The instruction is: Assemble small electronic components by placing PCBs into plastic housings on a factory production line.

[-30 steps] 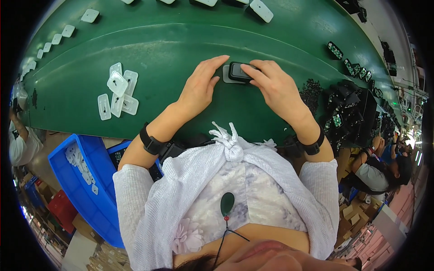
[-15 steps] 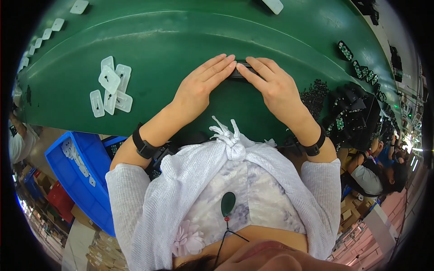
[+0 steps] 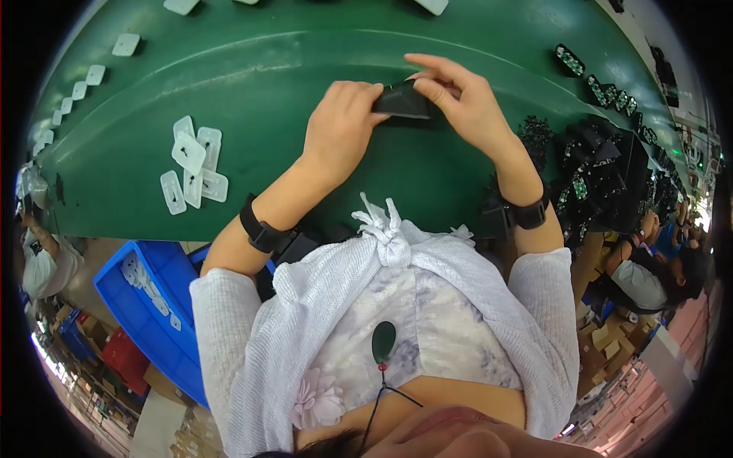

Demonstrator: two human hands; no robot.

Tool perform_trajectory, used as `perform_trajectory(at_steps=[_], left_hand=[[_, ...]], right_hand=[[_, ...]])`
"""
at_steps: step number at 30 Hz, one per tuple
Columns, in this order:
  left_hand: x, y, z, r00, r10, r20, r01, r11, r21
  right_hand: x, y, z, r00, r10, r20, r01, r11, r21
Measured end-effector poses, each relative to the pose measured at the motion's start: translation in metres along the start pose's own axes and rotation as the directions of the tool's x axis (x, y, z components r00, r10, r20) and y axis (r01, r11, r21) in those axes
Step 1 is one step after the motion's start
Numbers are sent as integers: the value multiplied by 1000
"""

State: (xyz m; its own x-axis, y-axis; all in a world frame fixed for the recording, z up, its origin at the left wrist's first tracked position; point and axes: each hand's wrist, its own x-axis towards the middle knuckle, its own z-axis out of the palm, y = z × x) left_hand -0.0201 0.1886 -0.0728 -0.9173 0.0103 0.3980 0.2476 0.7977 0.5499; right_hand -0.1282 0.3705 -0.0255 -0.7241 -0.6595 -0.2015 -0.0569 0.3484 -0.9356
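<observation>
Above the green worktable [image 3: 275,99], a black plastic housing [image 3: 403,105] is tilted up between my hands, with a bit of green along its far edge. My left hand [image 3: 341,126] is closed around the housing's left end. At the upper right corner, the thumb of my right hand [image 3: 466,103] presses on the housing, with the index finger stretched out beyond it and the other fingers partly hidden. To the left lies a loose group of translucent white plastic covers [image 3: 188,152], several with a small dark piece on them.
Black housings with circuit boards [image 3: 592,156] are heaped at the right, beside a pile of small black parts [image 3: 536,137]. More boards in black shells [image 3: 603,93] line the far right. White covers [image 3: 95,75] run along the far left. A blue bin [image 3: 153,305] stands below the table's left edge.
The black housing has been lifted and tilted from lying flat under both hands. My left hand has curled around its end, and my right hand has moved to its upper corner, index finger raised.
</observation>
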Motion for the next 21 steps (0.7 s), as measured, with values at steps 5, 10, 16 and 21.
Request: perform_trajectory(at_steps=[5, 10, 16, 21], left_hand=[[2, 18, -9, 768, -469, 435, 577, 213, -789], [-2, 25, -2, 768, -443, 463, 582, 182, -792], [-5, 24, 2, 852, -408, 328, 482, 369, -795], [-21, -1, -57, 952, -84, -295, 111, 991, 75]], right_hand=[[-19, -5, 16, 996, -51, -79, 77, 919, 387], [-20, -2, 28, 981, -47, -190, 114, 927, 357], [-9, -6, 7, 942, -232, -241, 239, 971, 0], [19, -6, -54, 914, -283, -292, 215, 945, -246]])
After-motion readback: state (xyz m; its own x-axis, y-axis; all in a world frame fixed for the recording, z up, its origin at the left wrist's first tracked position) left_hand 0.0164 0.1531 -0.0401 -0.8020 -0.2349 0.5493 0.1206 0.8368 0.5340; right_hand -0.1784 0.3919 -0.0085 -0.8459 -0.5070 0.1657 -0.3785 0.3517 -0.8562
